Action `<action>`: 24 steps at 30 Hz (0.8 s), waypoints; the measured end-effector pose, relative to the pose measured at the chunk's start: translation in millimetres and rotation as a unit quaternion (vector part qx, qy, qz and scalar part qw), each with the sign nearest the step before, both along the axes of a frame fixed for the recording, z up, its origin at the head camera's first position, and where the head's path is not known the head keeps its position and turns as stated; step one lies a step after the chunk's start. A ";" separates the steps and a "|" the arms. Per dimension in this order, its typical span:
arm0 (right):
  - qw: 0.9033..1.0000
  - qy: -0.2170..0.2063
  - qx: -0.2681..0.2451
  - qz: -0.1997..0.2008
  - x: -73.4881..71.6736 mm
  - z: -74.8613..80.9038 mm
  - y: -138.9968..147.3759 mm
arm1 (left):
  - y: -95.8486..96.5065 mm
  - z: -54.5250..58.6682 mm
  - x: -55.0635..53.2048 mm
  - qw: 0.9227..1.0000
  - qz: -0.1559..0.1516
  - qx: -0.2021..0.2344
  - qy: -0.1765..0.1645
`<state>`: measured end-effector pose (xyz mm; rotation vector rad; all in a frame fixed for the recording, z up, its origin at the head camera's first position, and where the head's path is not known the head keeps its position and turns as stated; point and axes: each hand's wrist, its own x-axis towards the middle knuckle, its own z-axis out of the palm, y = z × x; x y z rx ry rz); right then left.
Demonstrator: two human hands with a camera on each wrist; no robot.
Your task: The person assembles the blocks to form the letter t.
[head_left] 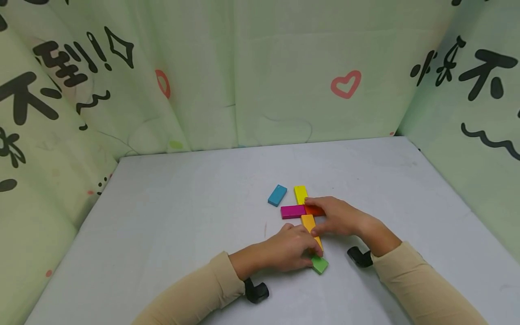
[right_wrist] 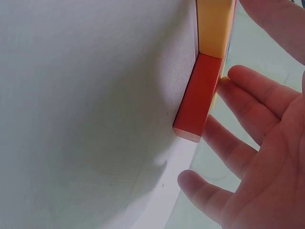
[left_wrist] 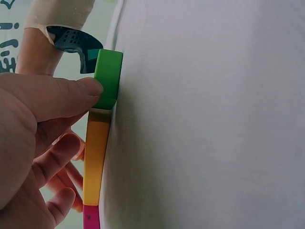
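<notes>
In the head view my left hand (head_left: pixel 289 249) pinches a green block (head_left: pixel 320 265) at the near end of a flat row of coloured blocks. The left wrist view shows the thumb on the side of this green block (left_wrist: pixel 109 74), against the end of an orange-yellow block (left_wrist: pixel 96 157). My right hand (head_left: pixel 339 217) rests over a red-orange block (head_left: pixel 315 211), its fingers loosely spread; in the right wrist view fingertips lie beside the red-orange block (right_wrist: pixel 198 95). A magenta block (head_left: pixel 292 211) meets the red-orange one end to end, with a yellow block (head_left: pixel 300 194) beyond them.
A blue block (head_left: pixel 277 195) lies apart, tilted, left of the yellow one. All sit on a white-covered table (head_left: pixel 183 216). Pale green curtains (head_left: pixel 284 90) with black characters and red hearts stand around its back and sides. Black wrist devices hang below both sleeves.
</notes>
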<state>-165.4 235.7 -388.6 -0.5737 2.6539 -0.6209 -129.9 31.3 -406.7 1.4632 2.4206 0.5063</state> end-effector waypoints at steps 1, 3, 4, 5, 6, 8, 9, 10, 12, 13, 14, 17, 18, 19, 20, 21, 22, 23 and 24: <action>1.000 0.000 0.000 0.001 0.0 0.0 0.0 | 0.1 -0.2 0.0 1.000 -0.001 0.000 0.001; 1.000 0.000 0.000 0.001 0.0 0.2 -0.1 | 0.4 -0.5 0.1 1.000 -0.001 0.000 0.003; 1.000 0.000 0.000 0.001 0.0 0.3 -0.1 | 0.4 -0.4 0.2 1.000 -0.002 -0.001 0.005; 1.000 -0.001 0.000 0.001 0.0 0.5 -0.1 | 0.7 -0.3 0.3 1.000 -0.002 0.000 0.006; 1.000 -0.001 0.000 0.001 0.0 0.6 -0.1 | 0.8 -0.4 0.4 1.000 -0.003 -0.001 0.008; 1.000 -0.002 0.000 0.000 0.1 0.9 -0.2 | 1.3 -0.6 0.4 1.000 -0.002 -0.002 0.010; 1.000 -0.003 -0.001 0.000 0.1 1.0 -0.2 | 1.6 -0.8 0.4 1.000 -0.001 -0.003 0.010; 1.000 -0.004 -0.002 0.000 0.2 1.2 -0.2 | 1.9 -0.8 0.3 1.000 -0.001 -0.003 0.010; 1.000 -0.005 -0.001 0.001 0.3 1.5 -0.2 | 2.3 -0.9 0.1 1.000 0.002 -0.003 0.006; 1.000 -0.006 0.000 0.001 0.2 1.6 -0.1 | 2.4 -1.0 -0.1 1.000 0.003 -0.003 0.003; 1.000 -0.005 0.000 0.001 0.0 1.6 0.0 | 2.4 -1.0 -0.2 1.000 0.004 -0.003 0.000; 1.000 0.000 0.002 0.002 -0.8 1.5 0.8 | 2.4 -0.9 -0.5 1.000 0.006 -0.002 -0.006; 1.000 0.002 0.002 0.002 -1.1 1.4 1.2 | 2.4 -0.9 -0.6 1.000 0.006 -0.003 -0.007; 1.000 0.004 0.001 0.002 -1.4 1.2 1.6 | 2.5 -1.0 -0.7 1.000 0.006 -0.003 -0.008; 1.000 0.006 0.000 0.002 -1.7 1.0 1.9 | 2.6 -1.0 -0.7 1.000 0.006 -0.004 -0.009; 1.000 0.008 -0.002 0.002 -1.9 0.8 2.1 | 2.8 -1.0 -0.8 1.000 0.007 -0.005 -0.011; 1.000 0.009 -0.003 0.002 -2.1 0.5 2.4 | 3.0 -1.0 -0.8 1.000 0.007 -0.005 -0.013; 1.000 0.010 -0.003 0.002 -2.3 0.2 2.6 | 3.2 -1.0 -0.8 1.000 0.007 -0.006 -0.014; 1.000 0.010 -0.004 0.001 -2.4 0.0 2.7 | 3.4 -0.8 -0.8 1.000 0.007 -0.006 -0.014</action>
